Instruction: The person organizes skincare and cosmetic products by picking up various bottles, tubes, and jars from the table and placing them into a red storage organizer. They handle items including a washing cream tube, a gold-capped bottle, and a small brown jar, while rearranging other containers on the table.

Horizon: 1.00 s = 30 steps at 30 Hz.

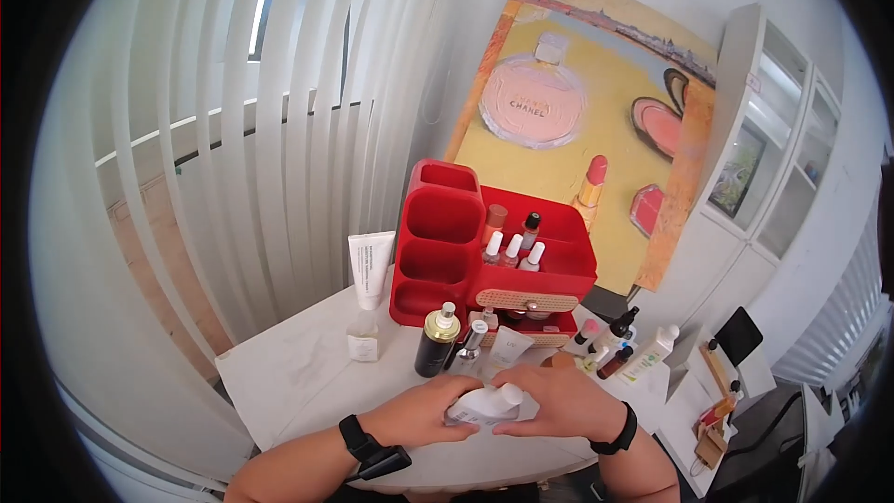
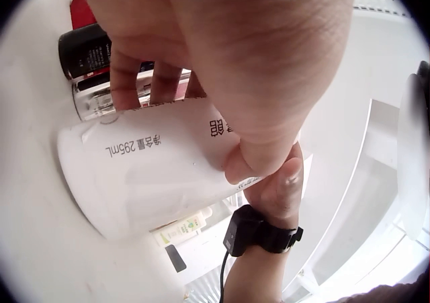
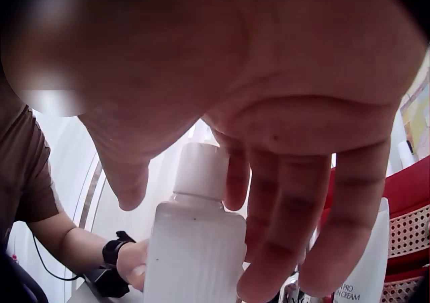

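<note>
A white bottle (image 1: pixel 482 408) with a white cap is held low over the table's front edge. My left hand (image 1: pixel 417 414) grips its body; in the left wrist view the thumb of that hand (image 2: pixel 228 61) presses the bottle (image 2: pixel 148 165) beside printed text reading 295mL. My right hand (image 1: pixel 568 402) is around the cap end. In the right wrist view, the right hand (image 3: pixel 275 108) has its thumb apart from the cap (image 3: pixel 201 171), with long, loosely bent fingers beside the bottle (image 3: pixel 195 256). Whether those fingertips touch it is unclear.
Behind the hands stands a red organizer (image 1: pixel 447 177) holding small bottles. A black bottle (image 1: pixel 435 345), a silver-capped bottle (image 1: pixel 469 346) and a white tube (image 1: pixel 510 346) stand before it. Another tube (image 1: pixel 371 270) and a clear bottle (image 1: pixel 363 340) are left; several bottles stand right.
</note>
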Each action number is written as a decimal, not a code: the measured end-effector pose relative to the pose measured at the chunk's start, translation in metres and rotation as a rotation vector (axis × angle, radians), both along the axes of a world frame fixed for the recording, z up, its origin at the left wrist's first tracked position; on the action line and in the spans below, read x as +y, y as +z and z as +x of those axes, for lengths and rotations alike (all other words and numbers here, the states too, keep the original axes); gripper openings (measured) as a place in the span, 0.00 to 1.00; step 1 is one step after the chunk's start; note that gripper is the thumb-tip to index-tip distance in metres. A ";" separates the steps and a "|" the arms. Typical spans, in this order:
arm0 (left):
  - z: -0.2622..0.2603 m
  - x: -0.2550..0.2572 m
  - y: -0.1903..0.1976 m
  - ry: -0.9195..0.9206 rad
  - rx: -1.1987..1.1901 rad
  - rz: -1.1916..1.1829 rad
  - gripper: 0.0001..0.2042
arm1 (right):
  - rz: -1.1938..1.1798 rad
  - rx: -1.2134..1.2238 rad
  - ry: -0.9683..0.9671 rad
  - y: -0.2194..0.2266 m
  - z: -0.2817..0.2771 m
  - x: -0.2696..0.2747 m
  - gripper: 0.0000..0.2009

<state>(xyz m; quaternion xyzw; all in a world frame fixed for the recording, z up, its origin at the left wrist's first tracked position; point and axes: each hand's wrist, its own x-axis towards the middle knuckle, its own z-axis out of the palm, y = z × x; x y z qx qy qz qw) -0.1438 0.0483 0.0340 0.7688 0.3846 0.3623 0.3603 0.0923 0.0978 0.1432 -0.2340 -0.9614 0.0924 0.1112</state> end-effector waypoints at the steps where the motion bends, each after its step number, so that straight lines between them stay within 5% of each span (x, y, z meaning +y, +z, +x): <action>1: -0.001 0.000 0.001 -0.007 -0.003 0.011 0.31 | 0.011 -0.003 -0.007 -0.001 -0.001 -0.001 0.28; 6: -0.001 0.000 -0.007 -0.037 -0.013 0.008 0.32 | -0.223 -0.095 -0.056 -0.015 -0.004 0.002 0.30; 16: -0.002 0.001 -0.010 -0.092 -0.167 -0.061 0.25 | -0.036 -0.190 -0.116 0.030 0.016 -0.018 0.28; 19: -0.004 0.003 -0.014 -0.059 -0.239 -0.060 0.20 | -0.156 -0.060 -0.203 0.069 0.032 -0.023 0.28; 22: -0.004 0.008 -0.016 -0.034 -0.153 -0.127 0.14 | 0.127 0.133 -0.214 0.110 0.044 -0.019 0.31; 24: -0.003 0.004 -0.011 -0.011 -0.082 -0.073 0.14 | -0.117 0.489 -0.374 0.125 0.043 -0.010 0.29; 26: -0.002 0.002 -0.008 -0.006 -0.068 -0.092 0.14 | -0.118 0.711 -0.344 0.136 0.042 0.016 0.27; 30: -0.002 0.001 -0.004 -0.002 -0.024 -0.153 0.16 | 0.124 0.641 -0.473 0.155 0.035 0.088 0.25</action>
